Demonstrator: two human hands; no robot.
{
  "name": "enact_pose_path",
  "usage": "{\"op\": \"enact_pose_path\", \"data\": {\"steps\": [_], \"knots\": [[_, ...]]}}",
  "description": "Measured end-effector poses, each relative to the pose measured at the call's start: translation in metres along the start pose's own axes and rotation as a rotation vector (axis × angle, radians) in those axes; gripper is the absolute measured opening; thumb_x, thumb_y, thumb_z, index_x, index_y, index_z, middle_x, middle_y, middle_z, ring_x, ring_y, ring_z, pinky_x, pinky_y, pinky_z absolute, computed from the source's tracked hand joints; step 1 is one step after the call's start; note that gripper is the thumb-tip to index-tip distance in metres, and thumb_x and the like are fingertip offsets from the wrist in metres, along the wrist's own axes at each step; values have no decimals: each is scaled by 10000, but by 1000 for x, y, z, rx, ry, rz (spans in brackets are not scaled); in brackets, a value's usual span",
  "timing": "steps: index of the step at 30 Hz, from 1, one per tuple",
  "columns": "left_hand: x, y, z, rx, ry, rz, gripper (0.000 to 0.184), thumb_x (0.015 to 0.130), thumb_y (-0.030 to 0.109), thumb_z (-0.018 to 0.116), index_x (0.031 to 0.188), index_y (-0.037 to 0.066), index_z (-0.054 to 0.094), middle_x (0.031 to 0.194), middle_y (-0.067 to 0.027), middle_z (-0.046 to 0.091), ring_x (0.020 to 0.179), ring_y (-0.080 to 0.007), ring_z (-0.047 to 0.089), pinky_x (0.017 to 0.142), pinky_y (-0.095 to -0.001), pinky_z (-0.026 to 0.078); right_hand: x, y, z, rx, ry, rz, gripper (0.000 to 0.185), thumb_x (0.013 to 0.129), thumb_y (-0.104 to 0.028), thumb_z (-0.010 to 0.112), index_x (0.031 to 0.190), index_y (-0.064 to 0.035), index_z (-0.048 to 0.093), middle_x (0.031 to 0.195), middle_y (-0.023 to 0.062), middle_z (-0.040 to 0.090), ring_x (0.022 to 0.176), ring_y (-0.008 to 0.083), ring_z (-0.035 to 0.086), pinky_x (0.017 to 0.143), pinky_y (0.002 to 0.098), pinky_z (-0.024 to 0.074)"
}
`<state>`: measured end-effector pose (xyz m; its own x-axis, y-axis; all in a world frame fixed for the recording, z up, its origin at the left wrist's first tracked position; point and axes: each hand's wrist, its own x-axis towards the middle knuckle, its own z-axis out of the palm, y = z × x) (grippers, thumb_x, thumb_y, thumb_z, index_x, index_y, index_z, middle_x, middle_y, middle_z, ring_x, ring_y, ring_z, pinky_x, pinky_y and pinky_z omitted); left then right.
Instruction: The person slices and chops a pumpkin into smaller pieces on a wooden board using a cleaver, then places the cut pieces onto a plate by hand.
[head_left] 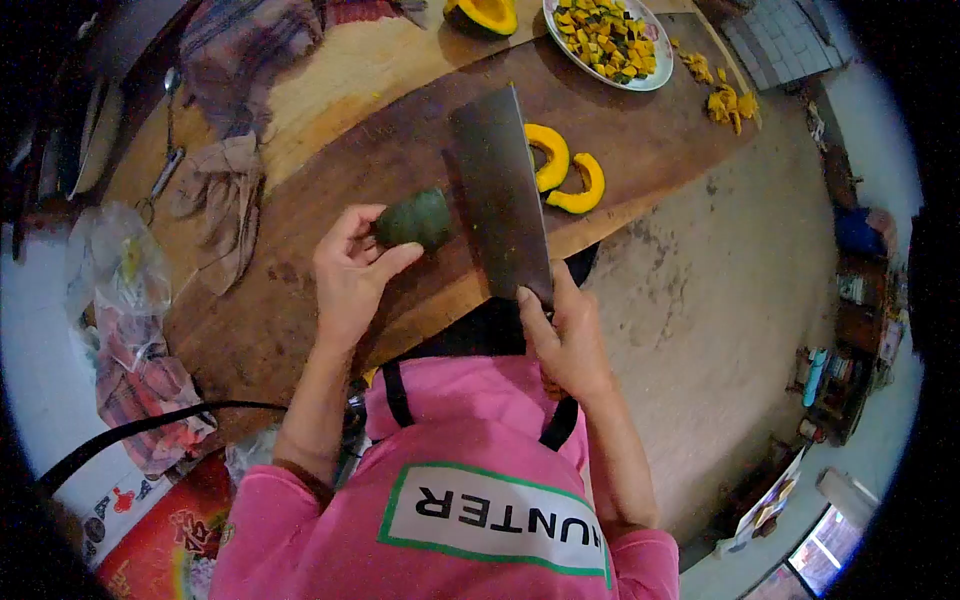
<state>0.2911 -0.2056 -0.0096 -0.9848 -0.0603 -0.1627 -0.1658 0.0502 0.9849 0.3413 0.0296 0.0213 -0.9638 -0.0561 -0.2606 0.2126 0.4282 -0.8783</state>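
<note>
My left hand point(352, 262) grips a dark green piece of pumpkin point(415, 220), rind side up, over the wooden board point(350, 165). In my right hand point(568, 335) is the handle of a cleaver point(500, 190), its broad blade pointing away from me and standing a little right of the piece, apart from it. Just beyond the blade lie two curved yellow pumpkin slices point(580, 185) with green rind; the blade partly hides one of them. The underside of the held piece is out of sight.
At the back sit a plate of diced pumpkin point(610, 45) and a cut pumpkin half point(482, 15). Yellow scraps point(732, 105) lie at the board's right end. Leftward are a glove point(222, 200), cloths point(245, 55), a spoon point(172, 82) and a plastic bag point(120, 260).
</note>
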Motion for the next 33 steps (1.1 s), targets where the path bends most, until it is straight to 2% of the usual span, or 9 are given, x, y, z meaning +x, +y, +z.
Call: {"op": "enact_pose_path", "data": {"steps": [3,6,12,16,19,21,24,28,33], "knots": [[7,-10,9,-126,73,-32,388,817,41,791,1146,-17,593,1058,-92,660,918,-138,645,798,-276,540,1,-4,0,-36,-15,-17,203,933,-74,595,1091,0,490,681,225,605,622,425,619,526,465,442],[9,1,12,251,134,-126,389,822,63,795,1143,-27,594,1047,-108,656,840,-134,638,750,-282,542,1,-4,0,-62,-4,-66,212,934,-77,592,1102,-2,486,678,225,605,624,428,620,528,472,445],[8,-1,0,635,178,78,460,814,107,799,1222,17,607,1034,-98,639,821,-143,591,702,-262,504,-2,1,1,-34,-15,-43,211,932,-77,590,1098,-1,486,670,224,601,623,432,620,531,483,449],[1,-9,-11,629,130,76,499,813,118,794,1268,41,604,1091,-106,612,891,-183,583,745,-286,499,-3,0,0,-53,-7,-72,196,929,-79,594,1071,-3,482,661,226,596,620,434,618,531,491,450],[0,-7,-12,651,84,153,579,779,109,800,1313,45,583,1216,-145,593,1053,-257,589,900,-342,494,-6,-3,2,-56,38,-110,129,956,-91,591,1034,-6,533,619,136,540,506,200,549,489,330,414],[5,-5,-13,805,61,378,650,742,98,808,1345,55,567,1313,-171,565,1185,-311,562,1017,-387,461,-7,-4,1,-71,34,-95,128,948,-86,597,1021,-8,527,617,160,522,498,230,539,491,346,407],[12,-7,-11,745,-58,350,766,683,97,820,1393,72,531,1398,-191,520,1304,-370,487,1122,-428,381,-8,3,4,-66,35,-95,127,943,-84,600,988,-11,507,606,171,507,488,250,528,485,358,391],[15,-5,-4,853,-78,438,802,646,71,834,1382,58,514,1339,-181,546,1235,-385,499,1074,-431,401,-10,-1,0,-134,-21,-66,200,929,-117,605,1021,-15,458,682,244,605,664,452,629,562,523,475],[19,-13,-6,839,-74,463,802,640,79,846,1374,66,525,1298,-171,574,1210,-378,515,1054,-429,418,-12,10,2,-111,-38,-34,191,930,-117,604,1008,-24,456,683,243,605,660,457,624,569,530,479]]}}
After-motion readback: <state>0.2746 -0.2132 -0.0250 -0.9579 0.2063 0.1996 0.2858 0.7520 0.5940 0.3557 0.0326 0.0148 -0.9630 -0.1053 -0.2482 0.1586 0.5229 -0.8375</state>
